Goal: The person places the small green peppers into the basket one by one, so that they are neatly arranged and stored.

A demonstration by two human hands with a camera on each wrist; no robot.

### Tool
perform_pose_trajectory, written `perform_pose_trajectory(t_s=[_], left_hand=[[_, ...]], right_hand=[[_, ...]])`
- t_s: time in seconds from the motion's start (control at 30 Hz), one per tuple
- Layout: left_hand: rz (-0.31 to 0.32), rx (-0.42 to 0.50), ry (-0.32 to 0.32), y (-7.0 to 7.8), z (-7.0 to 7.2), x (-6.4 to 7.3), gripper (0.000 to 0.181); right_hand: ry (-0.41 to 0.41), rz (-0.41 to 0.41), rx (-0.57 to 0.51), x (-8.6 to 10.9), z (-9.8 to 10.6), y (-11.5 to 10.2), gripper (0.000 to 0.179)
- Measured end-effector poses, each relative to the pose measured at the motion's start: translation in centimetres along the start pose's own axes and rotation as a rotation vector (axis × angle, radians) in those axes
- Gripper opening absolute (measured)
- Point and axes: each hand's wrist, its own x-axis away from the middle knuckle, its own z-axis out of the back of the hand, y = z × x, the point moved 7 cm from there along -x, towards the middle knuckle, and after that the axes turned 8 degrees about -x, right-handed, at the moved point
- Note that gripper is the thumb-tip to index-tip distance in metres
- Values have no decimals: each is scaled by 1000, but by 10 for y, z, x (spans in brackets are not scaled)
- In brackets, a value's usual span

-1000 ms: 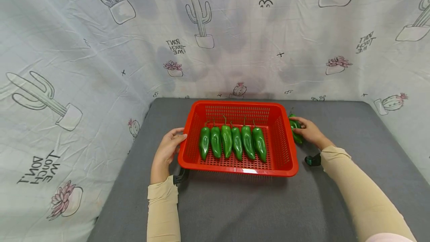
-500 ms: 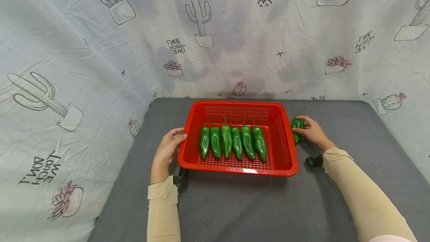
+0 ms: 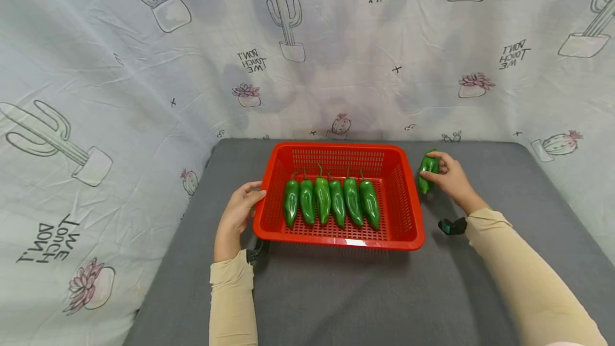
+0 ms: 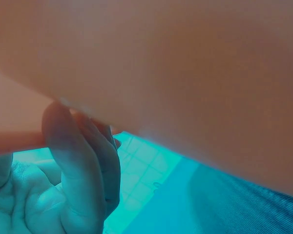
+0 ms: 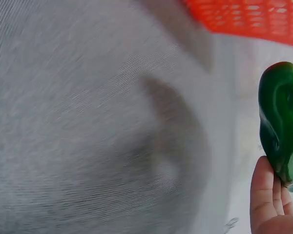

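A red plastic basket stands on the grey table, with several green peppers lying side by side in it, stems to the back. At its left end my left hand grips the rim, thumb over the edge. Curled fingers of that hand show in the left wrist view, partly hidden by a blurred shape. Right of the basket my right hand holds another green pepper between thumb and fingers. The right wrist view shows this glossy pepper raised over the table, its shadow below.
The grey table stretches in front of the basket and to both sides. A white cloth with cactus drawings hangs behind it and on the left. Black straps with small devices sit at both wrists.
My right hand has lifted the green pepper from beside the basket and moved it slightly back and to the right. My left hand stays on the rim; the view has shifted a little.
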Motion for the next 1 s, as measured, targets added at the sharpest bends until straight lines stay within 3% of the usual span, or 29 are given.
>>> perform_pose_trajectory(t_s=[0.13, 0.5, 0.77, 1.0], left_hand=[[5, -9, -2, 4, 0, 3, 46], [-13, -11, 22, -10, 4, -7, 47], [-25, -6, 20, -11, 3, -9, 45], [-22, -1, 25, -12, 3, -10, 45]], right_hand=[[8, 18, 24, 0, 1, -16, 62], [19, 76, 51, 2, -5, -68, 56], [-68, 118, 15, 2, -22, -107, 54], [-116, 115, 73, -3, -46, -120, 48]])
